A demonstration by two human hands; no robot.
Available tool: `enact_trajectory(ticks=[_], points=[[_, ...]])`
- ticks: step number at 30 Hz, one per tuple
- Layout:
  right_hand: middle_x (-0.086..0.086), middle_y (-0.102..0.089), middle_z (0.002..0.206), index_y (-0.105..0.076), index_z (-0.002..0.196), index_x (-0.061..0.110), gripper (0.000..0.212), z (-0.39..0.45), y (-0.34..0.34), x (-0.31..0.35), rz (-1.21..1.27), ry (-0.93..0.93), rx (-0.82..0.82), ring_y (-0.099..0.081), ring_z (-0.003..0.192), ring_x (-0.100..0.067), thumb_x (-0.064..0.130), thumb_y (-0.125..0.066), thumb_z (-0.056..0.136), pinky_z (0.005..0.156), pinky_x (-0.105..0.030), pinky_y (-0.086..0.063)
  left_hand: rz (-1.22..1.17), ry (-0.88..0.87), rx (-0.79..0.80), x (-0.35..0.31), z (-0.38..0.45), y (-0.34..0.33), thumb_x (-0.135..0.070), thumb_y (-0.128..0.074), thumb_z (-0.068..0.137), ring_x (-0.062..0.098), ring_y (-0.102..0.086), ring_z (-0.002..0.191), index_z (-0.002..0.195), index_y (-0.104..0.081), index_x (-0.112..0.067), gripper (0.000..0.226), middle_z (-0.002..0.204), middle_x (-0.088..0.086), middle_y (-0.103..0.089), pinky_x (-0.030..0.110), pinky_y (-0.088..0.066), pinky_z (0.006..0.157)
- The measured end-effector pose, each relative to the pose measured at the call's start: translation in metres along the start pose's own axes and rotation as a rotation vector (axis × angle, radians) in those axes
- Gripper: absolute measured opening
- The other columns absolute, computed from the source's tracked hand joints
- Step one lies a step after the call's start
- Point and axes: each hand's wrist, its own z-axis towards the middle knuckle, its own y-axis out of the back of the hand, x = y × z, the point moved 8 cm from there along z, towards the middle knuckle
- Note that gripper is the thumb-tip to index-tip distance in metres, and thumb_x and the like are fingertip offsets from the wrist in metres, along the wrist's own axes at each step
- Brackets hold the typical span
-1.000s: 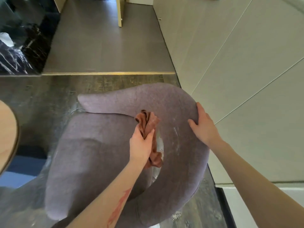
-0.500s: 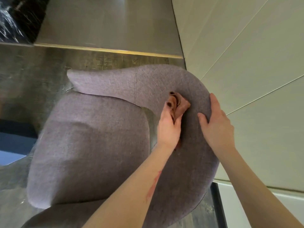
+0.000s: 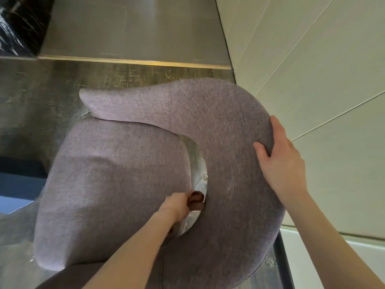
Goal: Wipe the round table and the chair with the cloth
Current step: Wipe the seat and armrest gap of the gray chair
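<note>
A mauve fabric chair point(image 3: 116, 180) with a curved backrest point(image 3: 227, 122) fills the head view. My left hand point(image 3: 176, 207) grips a bunched brown cloth point(image 3: 195, 200) down in the gap between the seat cushion and the backrest, pressed against the backrest's inner face. Most of the cloth is hidden by my fingers and the gap. My right hand point(image 3: 279, 157) rests over the backrest's outer right rim, fingers curled on the fabric. The round table is out of view.
A pale panelled wall point(image 3: 323, 69) stands close behind the chair on the right. Dark wood floor point(image 3: 41, 90) and a grey tiled area point(image 3: 135, 28) lie beyond. A blue surface point(image 3: 14, 184) shows at the left edge.
My left hand has dragged the cloth from the top of the backrest down into the gap by the seat. My right hand stayed on the backrest rim. The view tilted lower.
</note>
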Motion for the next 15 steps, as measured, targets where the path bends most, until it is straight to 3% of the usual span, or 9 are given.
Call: enact_trajectory(ticks=[2,4,6,7,8,10,13,15], points=[[-0.017,-0.053,0.126,-0.014,0.144,0.028,0.058,-0.001,0.001,0.000,0.013,-0.003,-0.005,-0.051,0.110,-0.038,0.028,-0.042,0.093,0.088,-0.044,-0.040,-0.288,0.010,-0.173,-0.001,-0.011,0.027,-0.006,-0.042,0.089,0.035,-0.056,0.114,0.142,-0.031,-0.025,0.057,0.126,0.017,-0.059,0.040,-0.046,0.096],[-0.017,-0.053,0.127,-0.014,0.144,0.029,0.059,0.000,0.000,0.001,0.018,-0.011,-0.002,-0.050,0.111,-0.038,0.028,-0.043,0.093,0.089,-0.044,-0.039,-0.570,-0.091,-0.435,-0.024,-0.033,0.063,0.000,-0.043,0.088,0.031,-0.056,0.116,0.144,-0.029,-0.018,0.060,0.129,0.016,-0.058,0.038,-0.044,0.099],[-0.019,-0.052,0.128,-0.015,0.144,0.029,0.060,0.000,0.000,0.000,0.007,-0.018,-0.011,-0.049,0.112,-0.040,0.028,-0.045,0.092,0.089,-0.044,-0.039,-0.694,-0.367,-0.638,-0.067,-0.068,0.092,0.007,-0.044,0.084,0.018,-0.051,0.121,0.142,-0.033,-0.013,0.062,0.133,0.003,-0.053,0.025,-0.038,0.105],[-0.020,-0.052,0.128,-0.016,0.144,0.028,0.061,0.001,0.001,-0.001,0.006,-0.022,-0.019,-0.049,0.113,-0.041,0.027,-0.046,0.092,0.089,-0.044,-0.039,-0.658,-0.526,-0.668,-0.091,-0.083,0.094,0.012,-0.044,0.080,0.012,-0.046,0.124,0.141,-0.035,-0.009,0.065,0.133,0.000,-0.049,0.014,-0.031,0.107],[-0.021,-0.052,0.128,-0.017,0.144,0.028,0.061,0.001,0.001,-0.002,0.011,-0.025,-0.024,-0.049,0.113,-0.041,0.026,-0.047,0.091,0.089,-0.045,-0.038,-0.571,-0.667,-0.659,-0.111,-0.092,0.087,0.015,-0.044,0.074,0.010,-0.040,0.127,0.140,-0.035,-0.004,0.069,0.137,0.001,-0.044,0.008,-0.023,0.108],[-0.022,-0.051,0.128,-0.017,0.144,0.028,0.061,0.000,0.001,-0.002,0.019,-0.034,-0.019,-0.049,0.113,-0.042,0.026,-0.047,0.091,0.089,-0.045,-0.038,-0.415,-0.794,-0.571,-0.120,-0.093,0.054,0.014,-0.041,0.067,0.012,-0.029,0.137,0.143,-0.029,-0.008,0.080,0.149,0.005,-0.031,0.013,-0.017,0.114],[-0.020,-0.051,0.128,-0.015,0.144,0.028,0.060,0.000,0.000,-0.001,0.010,-0.035,-0.004,-0.048,0.113,-0.040,0.027,-0.045,0.093,0.089,-0.044,-0.038,-0.434,-0.739,-0.420,-0.076,-0.066,0.010,0.013,-0.038,0.074,0.010,-0.026,0.141,0.143,-0.030,-0.020,0.077,0.152,-0.001,-0.028,0.022,-0.018,0.117],[-0.020,-0.051,0.128,-0.014,0.145,0.028,0.059,0.000,0.000,0.000,0.000,-0.028,0.002,-0.049,0.112,-0.040,0.027,-0.043,0.093,0.089,-0.044,-0.038,-0.370,-0.553,-0.233,-0.034,-0.048,-0.014,0.006,-0.042,0.084,0.012,-0.033,0.138,0.142,-0.032,-0.028,0.068,0.150,-0.003,-0.036,0.018,-0.022,0.114]])
